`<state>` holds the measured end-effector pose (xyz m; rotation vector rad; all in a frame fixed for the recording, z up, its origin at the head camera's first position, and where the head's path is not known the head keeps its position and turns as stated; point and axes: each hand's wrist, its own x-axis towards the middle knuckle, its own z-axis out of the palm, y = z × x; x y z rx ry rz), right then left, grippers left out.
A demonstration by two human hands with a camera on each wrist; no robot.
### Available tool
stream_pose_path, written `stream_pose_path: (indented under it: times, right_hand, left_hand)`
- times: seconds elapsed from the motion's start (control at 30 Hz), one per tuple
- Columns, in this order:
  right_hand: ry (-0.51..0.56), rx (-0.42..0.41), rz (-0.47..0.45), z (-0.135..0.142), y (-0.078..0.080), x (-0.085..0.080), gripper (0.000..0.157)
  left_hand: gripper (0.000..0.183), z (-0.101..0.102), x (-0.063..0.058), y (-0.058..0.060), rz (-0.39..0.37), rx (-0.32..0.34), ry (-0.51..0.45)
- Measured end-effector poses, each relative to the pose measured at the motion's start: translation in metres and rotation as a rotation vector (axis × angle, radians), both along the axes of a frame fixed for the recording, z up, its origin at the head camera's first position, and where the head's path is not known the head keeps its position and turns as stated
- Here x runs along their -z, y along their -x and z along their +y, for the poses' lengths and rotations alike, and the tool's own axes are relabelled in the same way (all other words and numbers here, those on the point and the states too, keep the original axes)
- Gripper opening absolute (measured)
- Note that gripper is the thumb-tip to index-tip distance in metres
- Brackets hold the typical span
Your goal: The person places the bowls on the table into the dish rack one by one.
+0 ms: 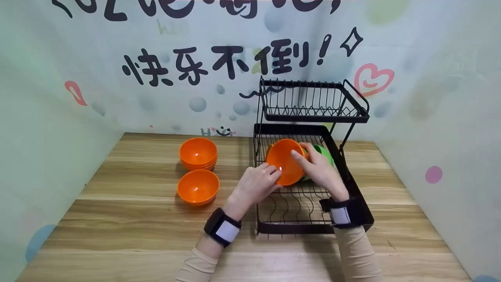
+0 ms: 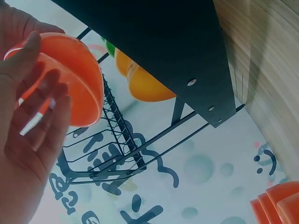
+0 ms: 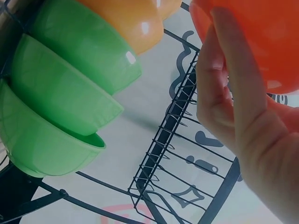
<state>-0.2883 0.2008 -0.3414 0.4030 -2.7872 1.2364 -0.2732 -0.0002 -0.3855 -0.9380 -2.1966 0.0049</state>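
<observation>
Lying between pale printed walls (image 1: pixel 450 98), the wood-grain tabletop (image 1: pixel 129 223) bears orange bowls (image 1: pixel 198 188).

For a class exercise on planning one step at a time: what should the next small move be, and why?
Probably lower the held orange bowl into the rack's lower tier, beside the yellow bowls. The left hand and right hand hold it over that tier, where green bowls already sit tilted.

Soft shadows, hazy wrist views
</observation>
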Motion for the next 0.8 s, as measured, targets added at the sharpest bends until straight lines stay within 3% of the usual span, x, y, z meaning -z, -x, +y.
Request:
stream_pose_path:
  times: [0.2,0.4,0.53,0.8]
  right_hand:
    - [-0.042,0.01,0.024,-0.003,-0.001,0.001,0.064]
    - [-0.12,0.007,0.072,-0.007,-0.003,0.001,0.062]
    - [-0.172,0.012,0.069,-0.01,-0.006,0.002,0.063]
    - [-0.255,0.018,0.051,-0.017,-0.011,0.003,0.066]
  left_hand:
    - [0.03,-0.003,-0.001,0.0,-0.224,-0.229,-0.006]
    - [0.038,-0.004,0.002,0.0,-0.386,-0.378,-0.078]
    - [0.04,-0.005,0.004,-0.001,-0.478,-0.431,-0.085]
    - [0.033,-0.005,0.007,-0.002,-0.546,-0.445,-0.031]
